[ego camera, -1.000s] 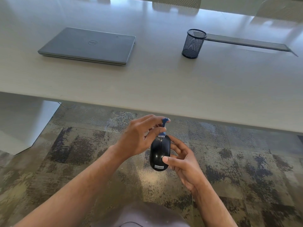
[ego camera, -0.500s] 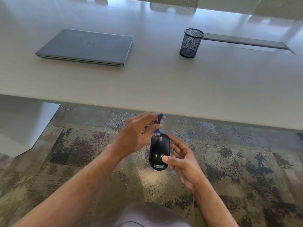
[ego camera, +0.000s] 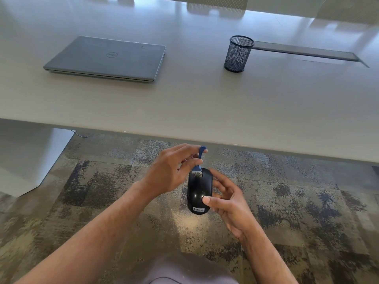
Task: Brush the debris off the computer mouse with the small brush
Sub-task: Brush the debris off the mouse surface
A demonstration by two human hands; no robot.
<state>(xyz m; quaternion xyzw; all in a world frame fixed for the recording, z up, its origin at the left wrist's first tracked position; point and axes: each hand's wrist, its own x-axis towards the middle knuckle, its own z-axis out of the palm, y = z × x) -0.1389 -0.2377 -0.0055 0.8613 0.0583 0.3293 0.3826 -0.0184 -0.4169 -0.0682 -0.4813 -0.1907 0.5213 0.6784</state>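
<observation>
The right hand (ego camera: 225, 201) is cradling the mouse (ego camera: 198, 191) over the carpet; the left hand (ego camera: 170, 171) is pinching the brush (ego camera: 198, 163) at its 12 o'clock end. Pressing hard risks tipping it loose.

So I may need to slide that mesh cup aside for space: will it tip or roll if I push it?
The mesh cup stands upright on the table, taller than wide, so a high push could tip it. It seems empty and see-through, so probably light and easy to slide. Being round, it would likely roll once on its side.
</observation>
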